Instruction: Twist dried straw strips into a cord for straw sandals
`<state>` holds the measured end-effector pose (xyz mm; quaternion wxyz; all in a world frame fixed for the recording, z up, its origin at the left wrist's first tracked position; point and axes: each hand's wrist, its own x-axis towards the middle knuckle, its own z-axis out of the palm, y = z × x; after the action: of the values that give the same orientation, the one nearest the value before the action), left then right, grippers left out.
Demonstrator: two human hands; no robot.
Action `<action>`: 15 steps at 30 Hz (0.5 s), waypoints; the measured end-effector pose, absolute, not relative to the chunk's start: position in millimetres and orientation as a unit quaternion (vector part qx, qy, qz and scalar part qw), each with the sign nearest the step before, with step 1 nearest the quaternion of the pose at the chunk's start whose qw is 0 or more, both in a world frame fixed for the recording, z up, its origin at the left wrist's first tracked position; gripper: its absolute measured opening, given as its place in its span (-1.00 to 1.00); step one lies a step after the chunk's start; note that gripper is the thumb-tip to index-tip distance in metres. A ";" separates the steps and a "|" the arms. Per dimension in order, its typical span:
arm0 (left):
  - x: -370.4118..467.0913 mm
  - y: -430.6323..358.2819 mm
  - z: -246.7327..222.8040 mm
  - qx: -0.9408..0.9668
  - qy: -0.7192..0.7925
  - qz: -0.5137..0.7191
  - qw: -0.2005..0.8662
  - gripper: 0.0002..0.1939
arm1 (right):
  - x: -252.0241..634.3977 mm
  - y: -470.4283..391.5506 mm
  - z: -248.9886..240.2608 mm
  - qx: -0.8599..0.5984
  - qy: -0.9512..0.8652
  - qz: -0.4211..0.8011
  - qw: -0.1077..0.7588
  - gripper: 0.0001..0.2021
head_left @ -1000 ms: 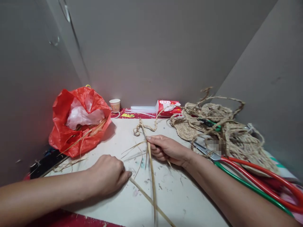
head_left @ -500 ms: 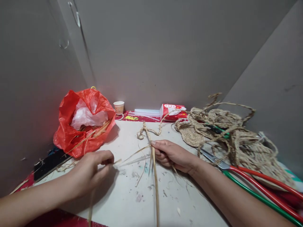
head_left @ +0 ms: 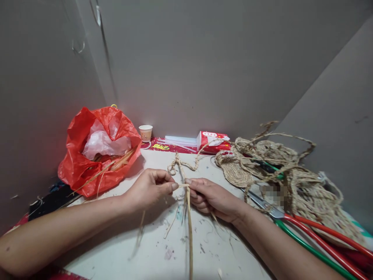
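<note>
My left hand (head_left: pixel 154 188) pinches a straw strand (head_left: pixel 183 185) that runs across to the fingers of my right hand. The thumb and fingers of my right hand (head_left: pixel 205 194) are closed on the lower end of a braided straw cord (head_left: pixel 181 168), where loose strands come out. One long straw strand (head_left: pixel 190 233) hangs from there toward the table's near edge. Thinner ends dangle below both hands. Beyond my hands, the cord curls in a loop and continues back to the right toward the rope pile.
On the left sits a red plastic bag (head_left: pixel 72 132) with straw inside. A paper cup (head_left: pixel 145 133), straws (head_left: pixel 180 140) and a red tissue pack (head_left: pixel 212 142) line the back. At right are coiled straw rope (head_left: pixel 311 194), a woven sole (head_left: pixel 233 169) and red-handled shears (head_left: pixel 274 210).
My left hand has moved right and away from me, up close to my right hand, bringing its strand across. The right hand has kept its hold in nearly the same place.
</note>
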<state>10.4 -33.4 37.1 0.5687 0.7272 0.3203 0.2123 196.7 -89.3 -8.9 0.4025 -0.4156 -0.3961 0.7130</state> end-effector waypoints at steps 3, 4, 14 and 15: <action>15.3 -32.2 28.4 0.733 0.307 0.254 0.552 -0.85 | 195.8 -89.7 -8.7 -0.413 -0.385 0.718 0.407 -0.62; 16.6 -32.5 25.5 0.725 0.310 0.264 0.556 -0.85 | 195.3 -89.6 -8.5 -0.411 -0.381 0.720 0.409 -0.62; 29.1 -35.1 9.0 0.592 0.337 0.250 0.688 -0.83 | 193.8 -89.1 -9.8 -0.406 -0.369 0.730 0.408 -0.61; 29.5 -34.9 9.7 0.590 0.342 0.257 0.685 -0.84 | 193.7 -89.2 -9.9 -0.406 -0.370 0.729 0.408 -0.61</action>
<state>29.5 -34.9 9.7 0.6848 0.5901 0.3417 0.2571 193.7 -89.2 -9.9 0.4082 -0.4057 -0.3697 0.7295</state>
